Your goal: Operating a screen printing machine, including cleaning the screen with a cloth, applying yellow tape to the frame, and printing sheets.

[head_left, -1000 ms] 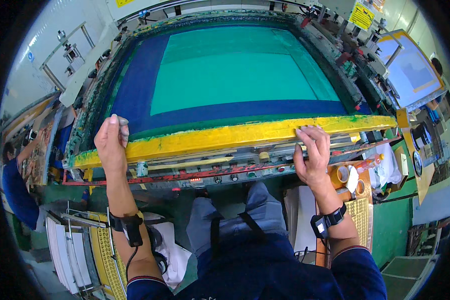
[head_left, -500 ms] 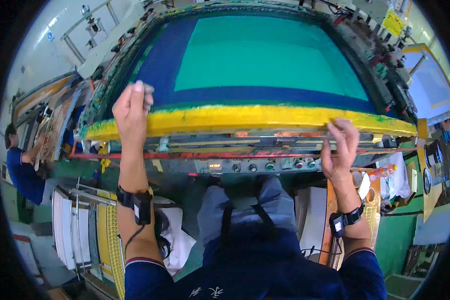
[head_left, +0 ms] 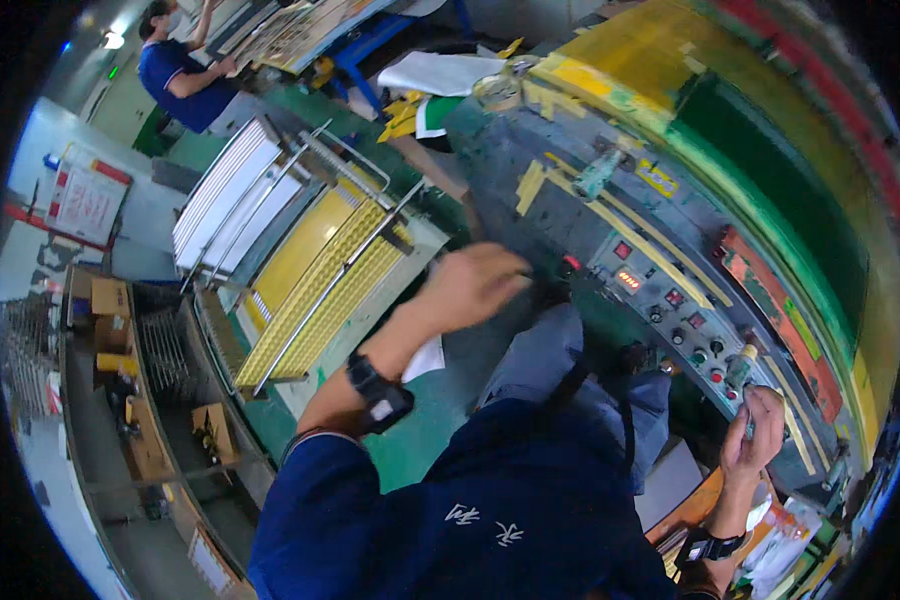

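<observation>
My left hand hangs in the air left of the machine's control panel. Its fingers reach forward, somewhat blurred, and nothing shows in them. At the panel's right end, by several knobs and buttons, my right hand has its fingers curled. What they close on, if anything, is hidden. Just above it stands a green-stained metal fitting with a pale top. Beyond the panel lies the yellow-edged printing frame, with a dark green area inside.
On my left stands a rack with white and yellow boards and metal rails. Behind it are grey shelves with cartons. A co-worker stands at a far table. White and yellow sheets lie beside the machine.
The view has swung left, bringing the rack and shelves further in. Both hands have left the yellow frame edge: the left into the air, the right down to the panel.
</observation>
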The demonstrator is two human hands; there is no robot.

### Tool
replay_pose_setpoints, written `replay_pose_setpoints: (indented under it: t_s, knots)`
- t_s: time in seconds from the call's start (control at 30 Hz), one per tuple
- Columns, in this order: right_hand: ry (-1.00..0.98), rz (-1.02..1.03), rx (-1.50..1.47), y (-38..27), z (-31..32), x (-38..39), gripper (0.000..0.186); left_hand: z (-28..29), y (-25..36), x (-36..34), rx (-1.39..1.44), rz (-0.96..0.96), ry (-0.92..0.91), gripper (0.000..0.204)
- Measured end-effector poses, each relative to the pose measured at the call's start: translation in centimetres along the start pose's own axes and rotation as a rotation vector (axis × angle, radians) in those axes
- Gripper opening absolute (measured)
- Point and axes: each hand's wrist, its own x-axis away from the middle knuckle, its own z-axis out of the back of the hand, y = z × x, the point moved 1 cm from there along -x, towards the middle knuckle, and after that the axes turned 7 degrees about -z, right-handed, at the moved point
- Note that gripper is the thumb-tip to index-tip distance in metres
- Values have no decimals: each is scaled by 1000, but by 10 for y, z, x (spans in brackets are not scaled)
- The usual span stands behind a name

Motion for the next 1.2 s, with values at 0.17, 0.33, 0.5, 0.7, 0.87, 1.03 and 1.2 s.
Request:
replay_pose_setpoints:
  t_s: [0.17, 0.33, 0.5, 0.7, 0.87, 1.03, 1.2]
  knots:
    - [-65, -83, 12, -9, -14, -10, 23, 110, -109, 137, -656, 511, 236, 27]
    - [-96, -30, -153, -16, -50, -33, 25, 169, -130, 250, -868, 642, 57, 26]
    - [-119, -6, -211, -18, -51, -37, 25, 168, -137, 258, -842, 567, 135, 17]
    - [-132, -11, -197, -16, -50, -29, 25, 264, -127, 252, -873, 479, 404, 15]
    - [-138, -32, -258, -22, -54, -32, 24, 342, -3, 155, -795, 494, 380, 16]
    - [-135, -97, -382, -46, -59, -41, 27, 284, 50, 66, -618, 247, 264, 12]
    - [-242, -215, -530, -53, -43, -38, 50, 181, 41, -20, -110, 122, 10, 13]
